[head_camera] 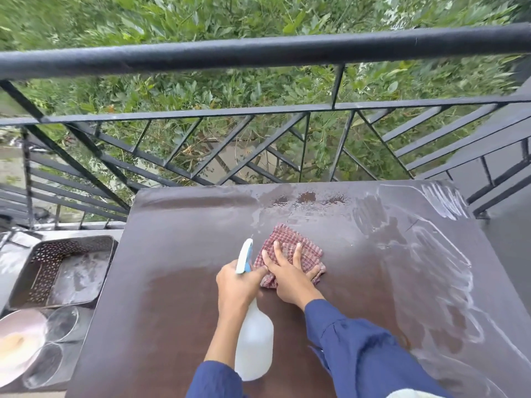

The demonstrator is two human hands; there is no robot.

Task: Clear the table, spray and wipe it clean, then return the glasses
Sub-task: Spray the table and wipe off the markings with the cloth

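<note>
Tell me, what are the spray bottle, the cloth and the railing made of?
The spray bottle looks like plastic: a milky, half-see-through white body. The cloth is woven fabric, maybe cotton; its red-and-white checked threads and soft folds show. The railing seems to be metal painted black, dull and slightly rough, with thin straight bars.

Checked cloth [288, 235] flat on wet table [172, 282].
</note>
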